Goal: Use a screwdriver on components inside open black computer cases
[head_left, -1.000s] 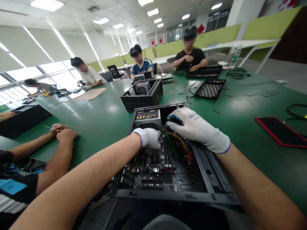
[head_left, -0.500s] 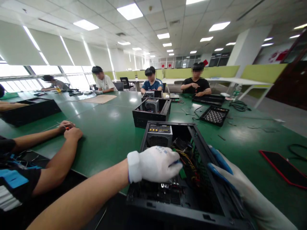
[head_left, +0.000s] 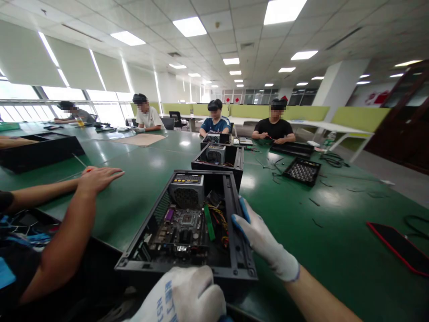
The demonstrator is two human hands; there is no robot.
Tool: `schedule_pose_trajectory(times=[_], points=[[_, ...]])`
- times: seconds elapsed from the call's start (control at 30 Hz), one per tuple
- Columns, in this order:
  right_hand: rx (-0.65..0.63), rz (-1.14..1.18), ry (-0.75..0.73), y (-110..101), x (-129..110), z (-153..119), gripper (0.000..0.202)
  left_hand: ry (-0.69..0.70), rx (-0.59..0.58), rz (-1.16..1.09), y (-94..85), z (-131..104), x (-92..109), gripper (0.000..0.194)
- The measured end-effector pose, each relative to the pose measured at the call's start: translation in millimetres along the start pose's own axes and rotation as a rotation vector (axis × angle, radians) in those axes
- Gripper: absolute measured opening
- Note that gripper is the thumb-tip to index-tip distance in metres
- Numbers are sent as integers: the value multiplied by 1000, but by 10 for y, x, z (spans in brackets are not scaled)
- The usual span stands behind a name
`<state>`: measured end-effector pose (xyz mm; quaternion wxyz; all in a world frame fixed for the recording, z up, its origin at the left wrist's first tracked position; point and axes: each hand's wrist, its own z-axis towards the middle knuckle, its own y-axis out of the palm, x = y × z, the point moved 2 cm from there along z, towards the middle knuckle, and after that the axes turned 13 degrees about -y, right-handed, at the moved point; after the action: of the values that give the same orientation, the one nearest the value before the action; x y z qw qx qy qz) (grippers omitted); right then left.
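Note:
An open black computer case [head_left: 187, 270] lies in front of me, its near part over the table's edge. Inside are a grey power supply [head_left: 188, 190], a motherboard [head_left: 184, 230], a green memory stick [head_left: 209, 222] and yellow-and-red cables [head_left: 221, 219]. My right hand [head_left: 264, 237], in a white glove with blue fingertips, grips the case's right side rail. At the near edge of the case is my left hand [head_left: 187, 295], gloved too, with its fingers curled downward. Whatever they may hold is hidden beneath the hand.
Another person's bare hands [head_left: 97, 179] rest at the left, beside a screwdriver [head_left: 82, 163]. Beyond my case stands a second open case [head_left: 217, 165]. To the right lie a black tray [head_left: 302, 171], cables [head_left: 335, 159] and a red-edged black mat [head_left: 398, 246]. Several people sit farther off.
My left hand has come out of the case to its near edge. The case appears farther left and turned, uncovering the motherboard. The neighbour's hand has opened out.

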<state>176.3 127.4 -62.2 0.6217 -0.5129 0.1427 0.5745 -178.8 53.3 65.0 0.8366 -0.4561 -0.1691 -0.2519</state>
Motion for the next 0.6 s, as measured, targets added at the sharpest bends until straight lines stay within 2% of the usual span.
schedule_pose_trajectory(times=[0.03, 0.07, 0.1, 0.13, 0.2, 0.3, 0.37, 0.43, 0.5, 0.6], points=[[-16, -11, -14, 155, -51, 129, 80, -39, 61, -17, -117, 111, -199, 30], [-39, -24, -19, 310, -98, 258, 80, -77, 115, -33, -157, 149, -332, 28], [-63, -33, -29, 463, -143, 386, 80, -89, 117, -38, -98, 102, -385, 29], [-100, -39, -33, 611, -184, 511, 79, -75, 79, -40, 55, -28, -356, 28], [-198, -88, -38, 878, -259, 743, 81, -46, 81, -22, 541, -477, -132, 31], [-309, -120, -49, 1130, -340, 1018, 93, 30, -15, -15, 1382, -1203, 262, 21], [-375, -147, -90, 1177, -360, 1144, 96, 63, -20, -8, 1765, -1471, 336, 22], [-429, -210, -135, 1134, -327, 1247, 94, 89, 10, 13, 1974, -1549, 253, 25], [-442, -318, -156, 1016, -226, 1362, 93, 47, 33, 26, 2071, -1532, 95, 26], [-402, -535, -133, 748, 25, 1597, 93, -54, 47, 6, 2125, -1508, -70, 28]])
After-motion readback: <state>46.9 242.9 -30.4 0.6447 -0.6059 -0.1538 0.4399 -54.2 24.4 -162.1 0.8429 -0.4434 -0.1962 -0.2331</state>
